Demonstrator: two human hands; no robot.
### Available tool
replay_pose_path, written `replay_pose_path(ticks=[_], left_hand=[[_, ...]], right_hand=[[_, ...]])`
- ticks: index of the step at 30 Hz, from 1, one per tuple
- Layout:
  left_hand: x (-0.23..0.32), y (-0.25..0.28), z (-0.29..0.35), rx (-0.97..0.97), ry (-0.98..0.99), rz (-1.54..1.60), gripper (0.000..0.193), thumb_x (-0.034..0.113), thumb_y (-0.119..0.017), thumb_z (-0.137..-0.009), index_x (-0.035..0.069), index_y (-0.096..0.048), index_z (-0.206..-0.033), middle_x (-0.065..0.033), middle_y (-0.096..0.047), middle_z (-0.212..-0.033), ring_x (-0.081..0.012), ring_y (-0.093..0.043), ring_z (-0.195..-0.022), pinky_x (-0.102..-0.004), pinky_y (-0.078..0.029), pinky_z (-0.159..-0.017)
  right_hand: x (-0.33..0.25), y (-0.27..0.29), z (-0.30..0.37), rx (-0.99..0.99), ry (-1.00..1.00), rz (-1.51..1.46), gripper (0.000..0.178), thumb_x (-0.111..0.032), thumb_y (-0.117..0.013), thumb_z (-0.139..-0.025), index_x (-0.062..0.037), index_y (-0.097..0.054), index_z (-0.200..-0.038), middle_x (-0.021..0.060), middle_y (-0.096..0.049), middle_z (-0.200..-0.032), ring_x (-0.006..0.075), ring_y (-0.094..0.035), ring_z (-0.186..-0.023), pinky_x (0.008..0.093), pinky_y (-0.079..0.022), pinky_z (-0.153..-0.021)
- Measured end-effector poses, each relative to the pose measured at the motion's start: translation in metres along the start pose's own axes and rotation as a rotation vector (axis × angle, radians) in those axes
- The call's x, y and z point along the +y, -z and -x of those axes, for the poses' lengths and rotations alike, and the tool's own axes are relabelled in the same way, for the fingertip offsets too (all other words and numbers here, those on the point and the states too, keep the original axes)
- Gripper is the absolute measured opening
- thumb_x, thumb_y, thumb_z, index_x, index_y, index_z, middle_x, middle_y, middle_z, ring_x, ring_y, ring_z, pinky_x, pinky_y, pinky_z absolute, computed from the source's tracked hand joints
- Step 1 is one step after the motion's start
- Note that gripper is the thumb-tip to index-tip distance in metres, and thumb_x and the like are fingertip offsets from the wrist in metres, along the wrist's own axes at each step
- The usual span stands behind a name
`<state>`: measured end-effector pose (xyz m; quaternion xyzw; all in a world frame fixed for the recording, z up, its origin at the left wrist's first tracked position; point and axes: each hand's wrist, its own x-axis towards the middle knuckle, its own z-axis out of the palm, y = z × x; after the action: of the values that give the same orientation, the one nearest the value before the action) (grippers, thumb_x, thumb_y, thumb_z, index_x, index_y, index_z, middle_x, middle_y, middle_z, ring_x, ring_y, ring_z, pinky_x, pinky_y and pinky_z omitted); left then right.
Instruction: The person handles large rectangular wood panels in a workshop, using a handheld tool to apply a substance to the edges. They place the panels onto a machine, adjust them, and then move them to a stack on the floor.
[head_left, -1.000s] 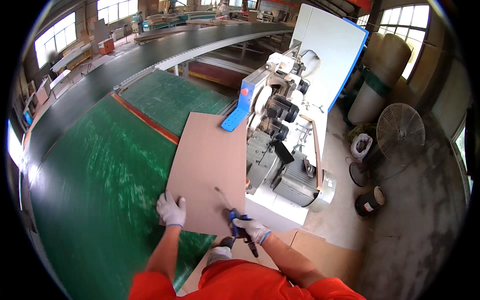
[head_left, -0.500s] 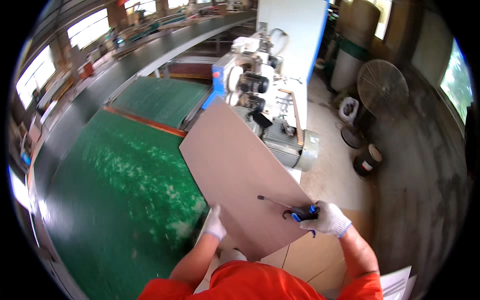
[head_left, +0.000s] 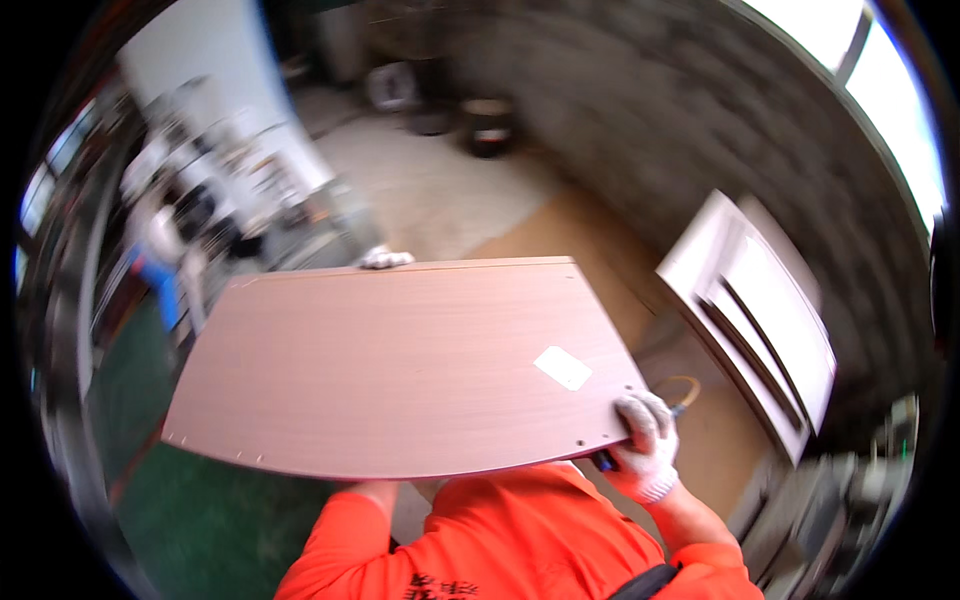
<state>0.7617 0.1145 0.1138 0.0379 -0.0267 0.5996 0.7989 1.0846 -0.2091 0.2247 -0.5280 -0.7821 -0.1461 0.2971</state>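
A flat wood-grain panel (head_left: 400, 360) with one curved edge is held tilted in front of my body, with small holes near its corners and a white label (head_left: 563, 368) at its right side. My left hand (head_left: 385, 258), in a white glove, shows only its fingers wrapped over the far edge; its forearm passes beneath the panel. Gripping the near right corner is my gloved right hand (head_left: 645, 445), thumb and fingers on the upper face. A bit of the black-and-blue air blow gun (head_left: 603, 461) peeks out under that corner, by the right palm; most of it is hidden.
More panels (head_left: 765, 320), with dark strips on them, stand at the right by the wall. A yellow hose (head_left: 685, 390) shows beyond my right hand. Machinery with motors (head_left: 220, 200) is blurred at the left, above a green belt (head_left: 210, 520). A dark bucket (head_left: 487, 127) stands farther back.
My view has swung right, away from the green belt. The panel has turned crosswise and now shows a labelled face. My left hand has moved to its far edge; my right hand now grips its corner.
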Motion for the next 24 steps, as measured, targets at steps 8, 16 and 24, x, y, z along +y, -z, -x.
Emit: replay_pose_path(ticks=[8, 16, 24], left_hand=[[-0.288, -0.016, -0.078, -0.100, 0.531, -0.035, 0.074, 0.065, -0.049, -0.103, 0.015, -0.044, -0.158, -0.0090, -0.047, -0.161, -0.0338, -0.044, -0.146, -0.0571, -0.038, -0.120], [-0.408, 0.027, -0.047, 0.004, 0.897, 0.076, 0.077, 0.065, -0.052, -0.102, 0.014, -0.044, -0.158, -0.0093, -0.046, -0.162, -0.0352, -0.043, -0.148, -0.0585, -0.038, -0.120], [-0.387, 0.102, -0.017, -0.006, 0.960, 0.069, 0.079, 0.066, -0.054, -0.100, 0.014, -0.043, -0.159, -0.0096, -0.046, -0.162, -0.0365, -0.041, -0.149, -0.0600, -0.037, -0.120]], right_hand=[[0.019, 0.046, 0.168, 0.264, -0.499, 0.342, 0.026, -0.020, -0.089, -0.063, -0.0122, -0.071, -0.080, 0.0096, -0.062, -0.129, 0.0367, -0.063, -0.115, 0.0487, -0.058, -0.090], [-0.065, 0.033, 0.193, 0.181, -0.816, 0.783, 0.027, -0.016, -0.086, -0.060, -0.0081, -0.070, -0.080, 0.0107, -0.060, -0.132, 0.0368, -0.061, -0.120, 0.0507, -0.056, -0.096], [-0.023, -0.019, 0.247, 0.210, -0.722, 0.909, 0.027, -0.018, -0.086, -0.062, -0.0052, -0.068, -0.078, 0.0117, -0.061, -0.131, 0.0373, -0.060, -0.121, 0.0519, -0.054, -0.096]])
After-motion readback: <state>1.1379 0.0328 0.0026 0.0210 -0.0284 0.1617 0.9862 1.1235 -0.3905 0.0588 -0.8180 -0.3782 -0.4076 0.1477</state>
